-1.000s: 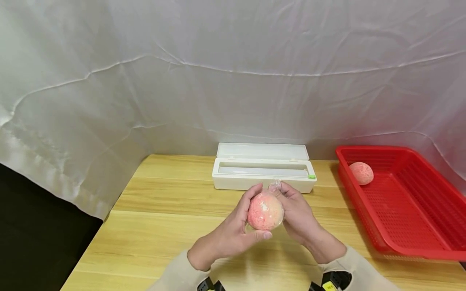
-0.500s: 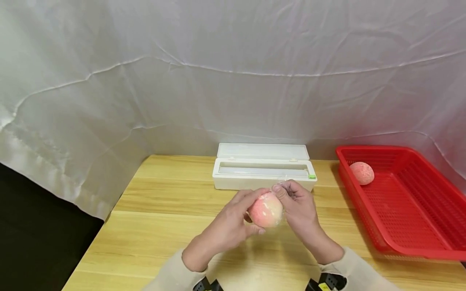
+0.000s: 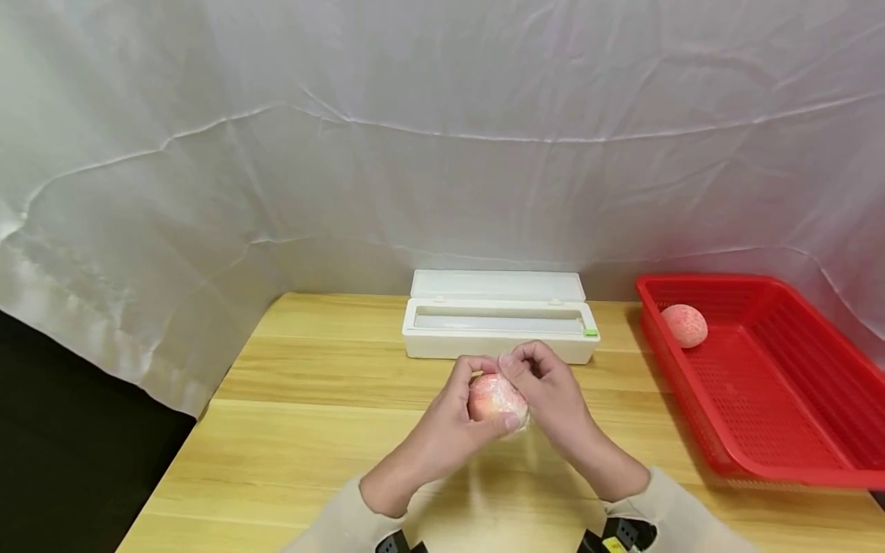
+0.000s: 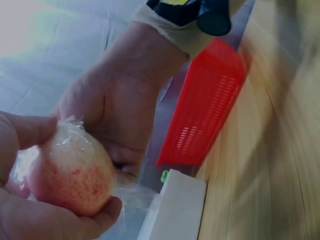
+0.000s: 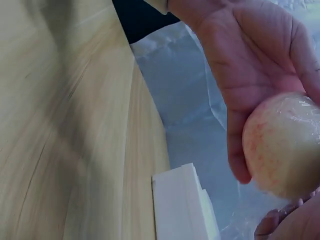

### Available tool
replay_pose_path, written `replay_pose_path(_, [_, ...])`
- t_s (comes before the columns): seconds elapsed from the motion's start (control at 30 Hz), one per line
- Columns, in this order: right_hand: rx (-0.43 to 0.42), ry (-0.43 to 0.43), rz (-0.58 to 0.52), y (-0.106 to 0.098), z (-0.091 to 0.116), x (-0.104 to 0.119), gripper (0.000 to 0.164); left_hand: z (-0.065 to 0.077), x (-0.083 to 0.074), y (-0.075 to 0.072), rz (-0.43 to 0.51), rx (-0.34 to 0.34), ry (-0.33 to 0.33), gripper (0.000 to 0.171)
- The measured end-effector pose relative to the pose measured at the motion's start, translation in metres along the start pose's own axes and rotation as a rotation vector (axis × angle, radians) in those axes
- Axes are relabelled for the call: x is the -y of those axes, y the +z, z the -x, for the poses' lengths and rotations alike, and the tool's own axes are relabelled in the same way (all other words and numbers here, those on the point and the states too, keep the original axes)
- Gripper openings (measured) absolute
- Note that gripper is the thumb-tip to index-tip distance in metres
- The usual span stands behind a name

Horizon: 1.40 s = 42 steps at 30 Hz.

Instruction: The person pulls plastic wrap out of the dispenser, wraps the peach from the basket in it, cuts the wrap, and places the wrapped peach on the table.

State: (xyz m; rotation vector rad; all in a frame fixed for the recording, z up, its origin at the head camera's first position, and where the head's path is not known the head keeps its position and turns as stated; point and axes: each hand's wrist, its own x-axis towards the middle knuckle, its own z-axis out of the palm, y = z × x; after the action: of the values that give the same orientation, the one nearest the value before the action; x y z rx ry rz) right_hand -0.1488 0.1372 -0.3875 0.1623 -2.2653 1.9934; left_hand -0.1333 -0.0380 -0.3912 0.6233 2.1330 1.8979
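Observation:
My left hand point(image 3: 445, 434) grips a pink-and-cream peach point(image 3: 492, 393), its fingers behind and its thumb across the front. Shiny cling film point(image 4: 72, 134) covers the peach, and a loose part trails off beyond it in the left wrist view. At the peach's upper right, my right hand point(image 3: 558, 399) pinches the film between thumb and curled fingers. Both hands are above the table, in front of a white cling film dispenser point(image 3: 477, 347) whose lid stands open. The right fingertips are partly hidden behind the peach in the left wrist view.
A red plastic basket point(image 3: 684, 399) stands at the right, with another peach point(image 3: 686, 326) in its far left corner. The wooden table point(image 3: 311, 430) ends at the left beside a dark area. A pale grey curtain point(image 3: 442, 192) hangs behind the table.
The peach has turned in my left hand. My right hand has shifted left, close against the peach, and the film end that stuck up beside it is now drawn in.

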Motion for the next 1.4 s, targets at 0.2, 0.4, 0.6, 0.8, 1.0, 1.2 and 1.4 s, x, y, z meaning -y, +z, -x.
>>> replay_pose_path(0.2, [-0.029, 0.151, -0.079, 0.006, -0.002, 0.012, 0.019, -0.001, 0.002, 0.003, 0.038, -0.003, 0.07, 0.057])
replay_pose_path(0.4, [-0.12, 0.048, -0.007, 0.018, 0.01, 0.016, 0.016, -0.008, 0.003, 0.019, 0.075, -0.234, 0.128, 0.026])
replay_pose_path(0.6, [-0.181, 0.003, -0.023, 0.026, 0.011, 0.013, 0.018, -0.013, 0.006, 0.026, 0.086, -0.376, 0.154, 0.007])
replay_pose_path(0.8, [-0.261, -0.015, -0.012, 0.025, 0.008, 0.005, 0.025, -0.021, 0.015, 0.018, 0.099, -0.497, 0.132, 0.018])
replay_pose_path(1.0, [-0.053, 0.193, -0.096, 0.032, 0.016, -0.003, 0.055, -0.026, 0.022, 0.013, 0.132, -0.569, 0.16, 0.038])
replay_pose_path(1.2, [0.114, 0.258, -0.331, 0.041, 0.017, -0.009, 0.069, -0.019, 0.026, 0.021, 0.074, -0.436, 0.163, 0.06])
replay_pose_path(1.4, [0.034, 0.07, -0.134, 0.039, 0.015, -0.017, 0.048, -0.02, 0.018, 0.012, 0.176, -0.305, 0.039, 0.059])
